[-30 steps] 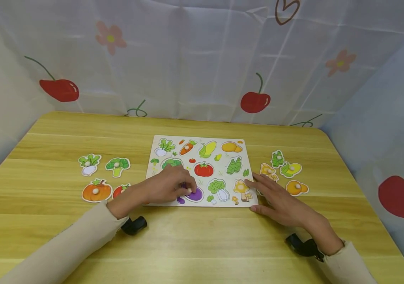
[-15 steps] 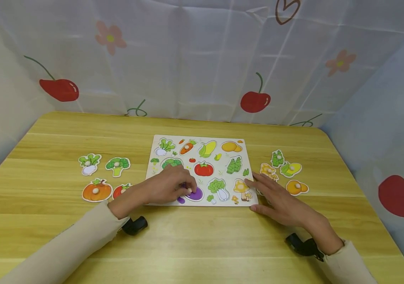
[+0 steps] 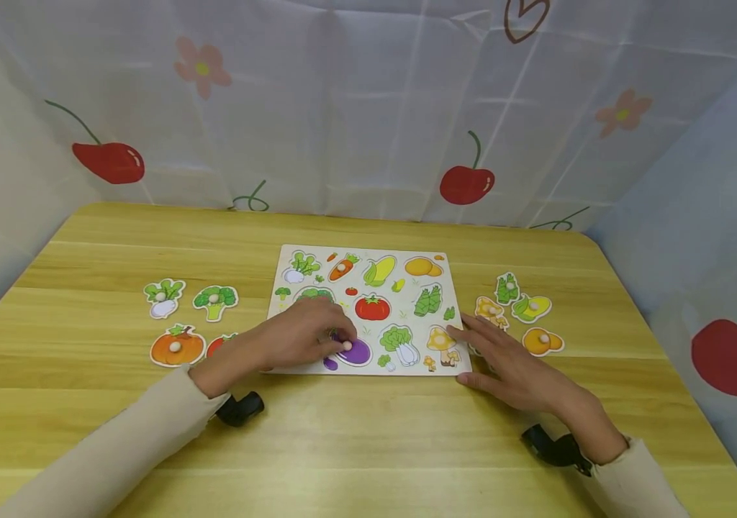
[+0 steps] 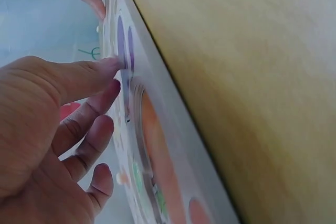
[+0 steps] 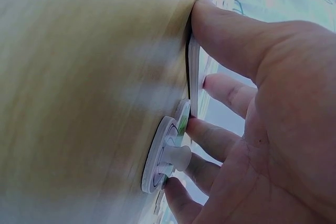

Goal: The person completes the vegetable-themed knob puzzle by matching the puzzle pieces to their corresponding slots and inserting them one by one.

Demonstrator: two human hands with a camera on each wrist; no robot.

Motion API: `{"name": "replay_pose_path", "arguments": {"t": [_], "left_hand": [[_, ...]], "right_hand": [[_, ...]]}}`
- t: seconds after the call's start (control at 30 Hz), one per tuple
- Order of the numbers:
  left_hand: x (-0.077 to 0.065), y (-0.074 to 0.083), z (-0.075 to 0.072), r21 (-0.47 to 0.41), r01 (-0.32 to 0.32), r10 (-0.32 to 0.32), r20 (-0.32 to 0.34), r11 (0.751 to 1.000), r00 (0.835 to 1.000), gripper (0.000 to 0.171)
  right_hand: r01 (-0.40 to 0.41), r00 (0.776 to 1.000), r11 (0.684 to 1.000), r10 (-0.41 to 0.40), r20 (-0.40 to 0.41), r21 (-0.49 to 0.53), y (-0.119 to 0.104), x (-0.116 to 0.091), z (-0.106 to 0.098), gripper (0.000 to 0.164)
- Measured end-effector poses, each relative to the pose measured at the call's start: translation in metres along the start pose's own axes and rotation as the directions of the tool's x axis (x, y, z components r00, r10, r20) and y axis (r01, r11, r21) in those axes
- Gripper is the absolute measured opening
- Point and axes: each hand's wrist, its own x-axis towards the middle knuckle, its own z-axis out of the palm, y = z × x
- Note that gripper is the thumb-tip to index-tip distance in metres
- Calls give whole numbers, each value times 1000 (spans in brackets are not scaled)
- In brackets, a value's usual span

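Note:
A wooden vegetable puzzle board (image 3: 401, 293) lies mid-table, with a purple eggplant piece (image 3: 360, 352) in its lower row and an orange carrot piece (image 3: 340, 270) in the top row. My left hand (image 3: 304, 332) hovers over the board. Its thumb and fingertips are right beside the eggplant's pale knob, which shows free of them; in the left wrist view the fingers are loosely bent and parted. My right hand (image 3: 514, 367) rests spread at the board's front right corner, thumb at the edge, index finger on top. Beneath its fingers lies a knobbed puzzle piece (image 5: 161, 153), partly hidden.
Left of the board lie radish (image 3: 163, 298), broccoli (image 3: 216, 309), pumpkin (image 3: 188, 350) and tomato (image 3: 216, 345) pieces, the tomato partly behind my forearm. On the right are mushroom (image 3: 488, 308), leafy green (image 3: 507, 283), corn (image 3: 540, 306) and orange round vegetable (image 3: 553, 344) pieces.
My left hand has drawn slightly left and back from the eggplant's knob, its fingers letting go, so the knob is now more visible. The right hand has stayed at the board's corner.

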Motion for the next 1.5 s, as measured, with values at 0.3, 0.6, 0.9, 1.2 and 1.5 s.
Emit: {"name": "replay_pose_path", "arguments": {"t": [0.3,0.6,0.9,1.2,1.5], "left_hand": [[-14,-3,-16,-10,63,-64,-30,998,998,15],[-29,-9,-28,-77,120,-126,-71,990,990,16],[-43,-20,-38,-118,154,-175,-193,981,965,18],[-59,-28,-52,-89,179,-197,-274,980,941,17],[-73,-35,-60,-104,211,-234,-345,972,909,21]], "right_hand": [[-3,1000,1000,3,10,1,0,0,0,65],[-3,1000,1000,3,7,-3,1,-1,2,64],[-10,1000,1000,10,12,0,2,-1,2,65],[-21,1000,1000,21,17,-1,1,0,2,65],[-22,1000,1000,22,20,-4,1,2,3,66]]}}
